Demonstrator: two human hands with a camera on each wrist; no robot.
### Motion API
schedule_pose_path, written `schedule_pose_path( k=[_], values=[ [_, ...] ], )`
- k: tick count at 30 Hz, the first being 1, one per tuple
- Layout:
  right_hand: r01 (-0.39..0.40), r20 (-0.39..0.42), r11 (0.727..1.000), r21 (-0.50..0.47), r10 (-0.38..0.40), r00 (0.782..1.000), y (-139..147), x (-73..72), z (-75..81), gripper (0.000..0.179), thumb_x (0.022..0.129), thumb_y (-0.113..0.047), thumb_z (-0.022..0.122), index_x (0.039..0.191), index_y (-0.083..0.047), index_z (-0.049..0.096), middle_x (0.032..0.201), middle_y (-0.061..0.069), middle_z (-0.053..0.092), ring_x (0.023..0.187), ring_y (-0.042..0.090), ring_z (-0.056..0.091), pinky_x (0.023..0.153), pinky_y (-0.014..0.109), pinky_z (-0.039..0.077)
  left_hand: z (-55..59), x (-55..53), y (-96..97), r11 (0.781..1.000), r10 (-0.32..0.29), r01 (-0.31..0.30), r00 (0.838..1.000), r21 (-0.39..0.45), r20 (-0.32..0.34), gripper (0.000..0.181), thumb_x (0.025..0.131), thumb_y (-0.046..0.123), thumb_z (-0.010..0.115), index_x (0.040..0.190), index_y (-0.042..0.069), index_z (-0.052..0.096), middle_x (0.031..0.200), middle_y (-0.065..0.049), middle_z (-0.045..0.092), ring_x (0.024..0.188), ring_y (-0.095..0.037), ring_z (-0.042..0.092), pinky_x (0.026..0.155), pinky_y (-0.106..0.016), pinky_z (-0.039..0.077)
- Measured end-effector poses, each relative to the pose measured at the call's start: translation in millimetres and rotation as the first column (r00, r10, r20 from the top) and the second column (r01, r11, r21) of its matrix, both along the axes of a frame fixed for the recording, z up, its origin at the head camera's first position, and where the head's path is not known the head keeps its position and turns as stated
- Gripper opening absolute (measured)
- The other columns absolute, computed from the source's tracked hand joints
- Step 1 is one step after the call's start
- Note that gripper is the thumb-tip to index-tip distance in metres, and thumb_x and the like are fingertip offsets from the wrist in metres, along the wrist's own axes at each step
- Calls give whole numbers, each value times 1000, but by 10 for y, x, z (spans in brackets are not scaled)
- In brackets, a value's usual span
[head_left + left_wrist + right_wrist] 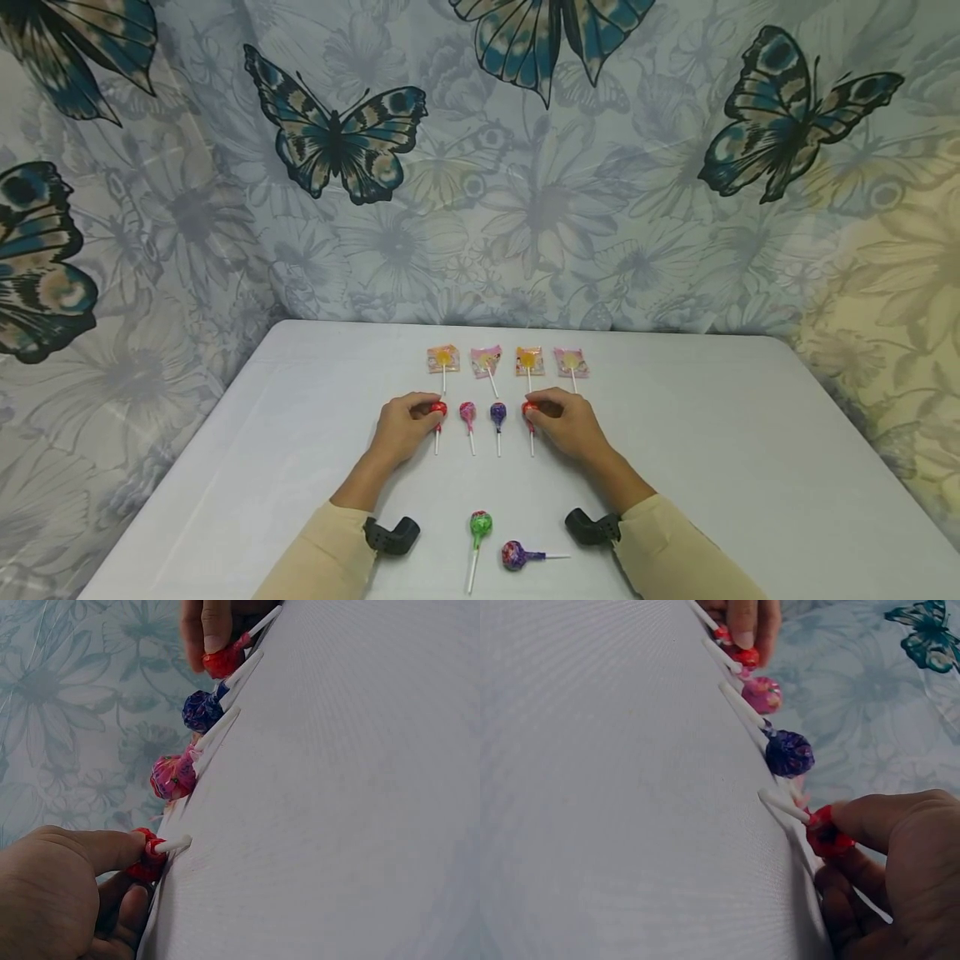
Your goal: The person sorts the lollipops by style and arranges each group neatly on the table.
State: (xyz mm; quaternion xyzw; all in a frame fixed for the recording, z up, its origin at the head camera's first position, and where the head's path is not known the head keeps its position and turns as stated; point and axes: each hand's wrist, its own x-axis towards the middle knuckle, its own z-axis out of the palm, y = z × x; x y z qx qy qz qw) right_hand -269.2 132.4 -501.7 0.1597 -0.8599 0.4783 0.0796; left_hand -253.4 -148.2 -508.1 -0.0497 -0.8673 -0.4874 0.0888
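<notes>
My left hand (402, 427) pinches the head of a red lollipop (145, 862) at the left end of a row on the white table. At the row's right end, my right hand (570, 423) pinches another red lollipop (828, 832) by its wrapped head. Between the hands lie a pink lollipop (467, 412) and a dark purple lollipop (498, 413). All four sticks point toward me. Fingers cover part of each red head.
Behind them runs a row of flat-wrapped lollipops, orange (443, 359) and pink (486, 361) alternating. Nearer me, between the forearms, lie a green lollipop (481, 525) and a purple one (513, 556) turned sideways. Butterfly-patterned cloth (540, 208) hangs behind the white table (300, 400).
</notes>
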Motion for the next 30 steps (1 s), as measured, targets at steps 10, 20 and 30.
schedule_pose_path(
  k=[10,20,30],
  values=[
    [7,25,1000,13,-7,1000,-39,16,19,20,82,-2,75,102,0,72,92,5,70,80,18,63,72,31,51,5,7,-20,1000,9,-9,1000,1,14,24,83,6,75,107,4,73,83,1,64,72,-13,55,63,-27,46],
    [28,52,999,29,-30,998,-42,24,16,22,83,-5,75,104,-2,72,91,2,69,80,16,64,72,32,51,2,10,-33,1000,-2,2,1000,4,-4,24,83,4,75,106,3,73,82,0,63,72,-14,55,62,-27,46],
    [51,2,999,2,-51,999,16,46,74,24,82,-6,76,105,-4,72,94,6,68,81,22,65,74,38,52,-4,1,-1,1000,-16,16,1000,19,-11,24,83,3,74,107,2,72,83,-1,64,72,-14,55,62,-26,46]
  ],
)
